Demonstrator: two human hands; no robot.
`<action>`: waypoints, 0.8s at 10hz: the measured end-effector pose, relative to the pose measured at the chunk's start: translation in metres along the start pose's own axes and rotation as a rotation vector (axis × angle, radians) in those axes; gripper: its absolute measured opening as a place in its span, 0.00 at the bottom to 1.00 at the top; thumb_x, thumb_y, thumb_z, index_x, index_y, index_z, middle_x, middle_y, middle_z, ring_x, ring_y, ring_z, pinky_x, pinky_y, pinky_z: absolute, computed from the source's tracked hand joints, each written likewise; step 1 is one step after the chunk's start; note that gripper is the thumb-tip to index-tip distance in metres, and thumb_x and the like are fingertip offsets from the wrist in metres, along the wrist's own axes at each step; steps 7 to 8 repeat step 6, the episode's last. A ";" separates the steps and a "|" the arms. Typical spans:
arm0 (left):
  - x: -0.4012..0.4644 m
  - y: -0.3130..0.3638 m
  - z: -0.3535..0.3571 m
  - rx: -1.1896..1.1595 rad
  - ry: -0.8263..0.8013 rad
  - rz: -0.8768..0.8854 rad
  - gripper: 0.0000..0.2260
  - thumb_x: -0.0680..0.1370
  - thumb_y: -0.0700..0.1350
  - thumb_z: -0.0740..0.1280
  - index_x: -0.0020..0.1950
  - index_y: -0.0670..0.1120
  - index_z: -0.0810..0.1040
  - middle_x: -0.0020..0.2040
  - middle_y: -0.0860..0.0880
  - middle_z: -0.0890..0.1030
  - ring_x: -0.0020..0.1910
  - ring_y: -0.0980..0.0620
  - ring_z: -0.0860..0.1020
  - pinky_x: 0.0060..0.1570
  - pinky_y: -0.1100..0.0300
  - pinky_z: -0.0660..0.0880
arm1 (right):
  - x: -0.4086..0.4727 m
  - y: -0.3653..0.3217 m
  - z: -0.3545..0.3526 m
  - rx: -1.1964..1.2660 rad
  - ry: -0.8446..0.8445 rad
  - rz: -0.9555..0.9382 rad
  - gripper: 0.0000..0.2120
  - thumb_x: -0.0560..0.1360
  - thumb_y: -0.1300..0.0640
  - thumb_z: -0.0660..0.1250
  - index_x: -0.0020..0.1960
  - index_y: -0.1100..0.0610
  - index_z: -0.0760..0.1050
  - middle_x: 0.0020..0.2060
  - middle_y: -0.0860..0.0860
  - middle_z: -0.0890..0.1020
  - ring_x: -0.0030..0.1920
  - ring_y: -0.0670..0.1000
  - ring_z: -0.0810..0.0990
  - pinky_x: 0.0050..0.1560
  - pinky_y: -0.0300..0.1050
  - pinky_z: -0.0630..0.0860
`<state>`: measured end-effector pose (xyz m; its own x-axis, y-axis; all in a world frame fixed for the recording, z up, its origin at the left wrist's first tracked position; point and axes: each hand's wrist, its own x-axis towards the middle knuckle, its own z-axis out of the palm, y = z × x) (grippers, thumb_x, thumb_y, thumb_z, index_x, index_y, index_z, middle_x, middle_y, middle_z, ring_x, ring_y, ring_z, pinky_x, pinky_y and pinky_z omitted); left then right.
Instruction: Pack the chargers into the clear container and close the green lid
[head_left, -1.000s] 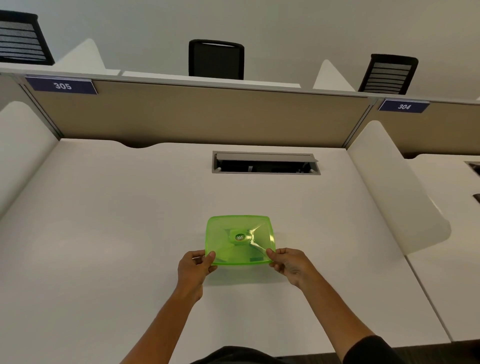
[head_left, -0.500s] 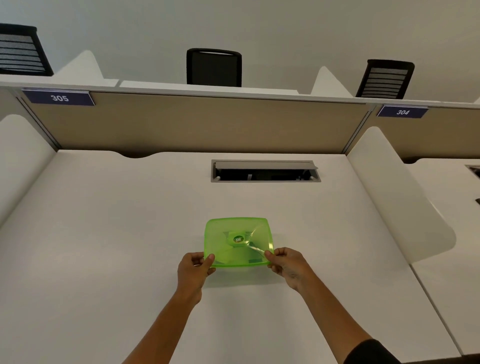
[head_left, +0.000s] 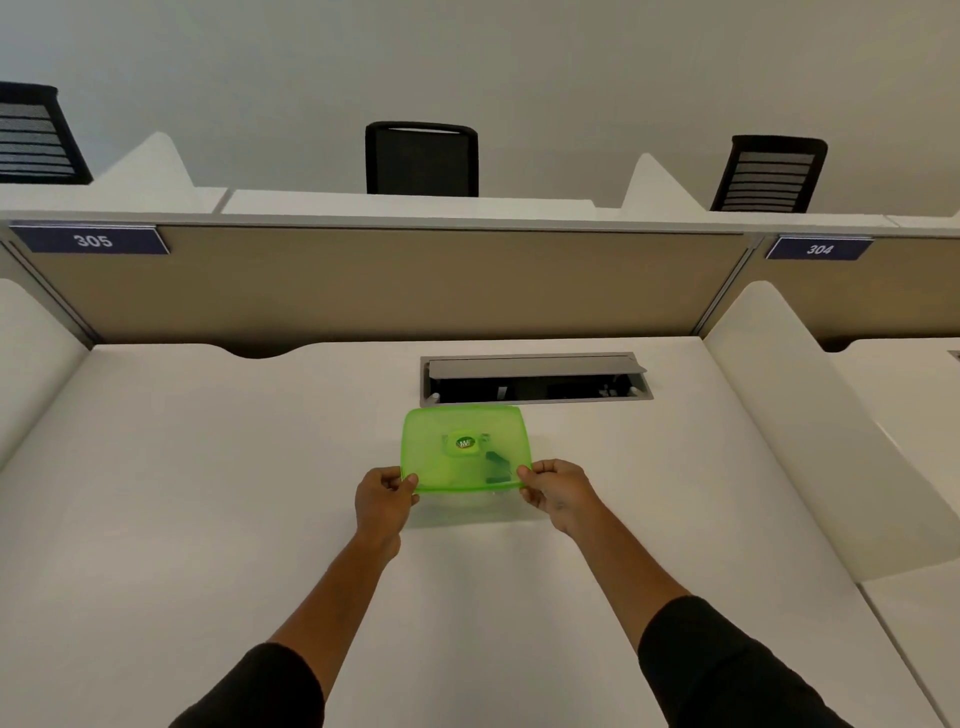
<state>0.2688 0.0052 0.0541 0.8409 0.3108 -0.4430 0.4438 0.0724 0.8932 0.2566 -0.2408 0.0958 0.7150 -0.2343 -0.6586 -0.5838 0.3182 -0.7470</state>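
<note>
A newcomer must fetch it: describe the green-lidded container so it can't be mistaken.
On the white desk under the 305 sign, look just in front of the grey cable hatch. The container sits there, its near corners gripped by the left hand and right hand. Its translucent bright green lid is the only coloured thing on the desk.

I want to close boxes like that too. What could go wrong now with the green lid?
The left hand and right hand pinch only the near corners of the green lid, so the far edge might stay unsealed. The open cable slot sits just behind it; a hard push could slide the container that way.
</note>
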 end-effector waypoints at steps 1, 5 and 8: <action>0.016 0.009 0.007 0.034 0.006 0.022 0.13 0.81 0.30 0.69 0.66 0.30 0.79 0.53 0.38 0.81 0.45 0.42 0.80 0.62 0.42 0.82 | 0.014 -0.010 0.010 0.023 0.017 -0.042 0.12 0.78 0.74 0.71 0.59 0.68 0.75 0.53 0.66 0.79 0.42 0.57 0.79 0.50 0.51 0.82; 0.025 0.026 0.011 0.032 -0.008 0.020 0.17 0.81 0.34 0.69 0.71 0.36 0.79 0.52 0.44 0.81 0.51 0.44 0.78 0.66 0.41 0.79 | 0.022 -0.020 0.022 -0.031 0.084 -0.092 0.21 0.79 0.68 0.73 0.70 0.68 0.74 0.65 0.68 0.81 0.54 0.59 0.80 0.68 0.61 0.80; 0.015 0.026 0.006 0.129 0.032 0.021 0.17 0.82 0.39 0.70 0.71 0.40 0.79 0.51 0.48 0.83 0.53 0.46 0.80 0.58 0.50 0.77 | 0.011 -0.018 0.022 -0.178 0.173 -0.103 0.20 0.81 0.58 0.73 0.70 0.64 0.76 0.64 0.62 0.82 0.60 0.60 0.83 0.66 0.61 0.82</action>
